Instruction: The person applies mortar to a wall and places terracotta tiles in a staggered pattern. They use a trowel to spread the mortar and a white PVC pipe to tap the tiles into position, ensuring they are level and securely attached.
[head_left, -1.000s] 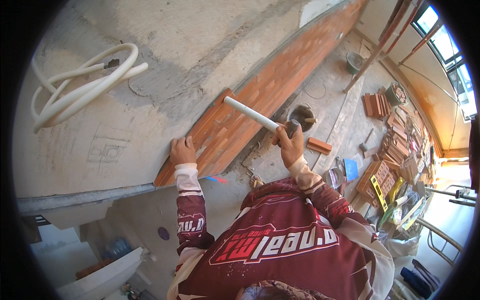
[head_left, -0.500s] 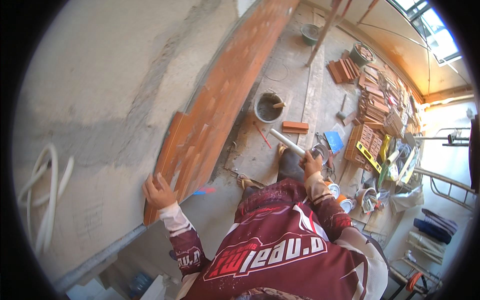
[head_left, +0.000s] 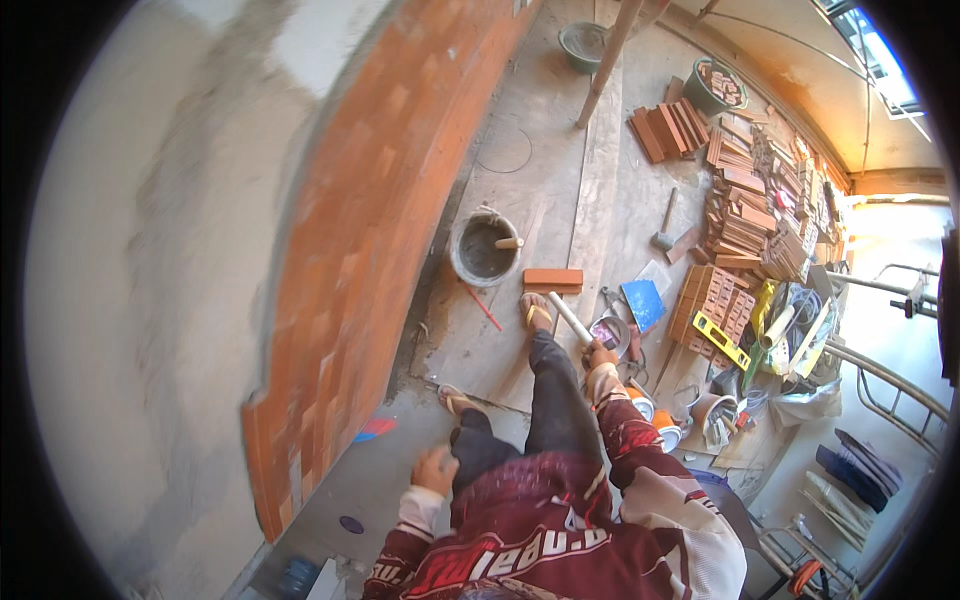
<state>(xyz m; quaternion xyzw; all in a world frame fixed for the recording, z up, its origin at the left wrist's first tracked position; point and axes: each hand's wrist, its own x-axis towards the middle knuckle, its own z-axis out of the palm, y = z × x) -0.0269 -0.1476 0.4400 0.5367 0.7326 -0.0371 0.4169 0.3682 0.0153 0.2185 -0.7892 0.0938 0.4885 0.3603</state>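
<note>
My right hand (head_left: pixel 601 356) grips a white tube-handled tool (head_left: pixel 568 316); its far end points up-left toward an orange brick piece (head_left: pixel 552 281) on the floor, and its near end is hard to make out. My left hand (head_left: pixel 437 468) hangs beside my leg, away from the brick-faced wall strip (head_left: pixel 340 240); its fingers are blurred by motion. My sandalled feet stand on the floor, near a bucket with a wooden-handled tool (head_left: pixel 485 245) and a blue board (head_left: pixel 642 302).
Brick piles (head_left: pixel 745 200), a mallet (head_left: pixel 664 228), a bucket of fragments (head_left: pixel 712 88) and a yellow level (head_left: pixel 722 339) lie to the right. A metal prop (head_left: pixel 609 60) rises at the top. Metal frames (head_left: pixel 890 385) stand at the far right; plastered wall (head_left: pixel 140 300) fills the left.
My left hand has left the brick strip and moved down and right. My right hand with the tool has moved lower. The view has swung right, showing more floor and my legs.
</note>
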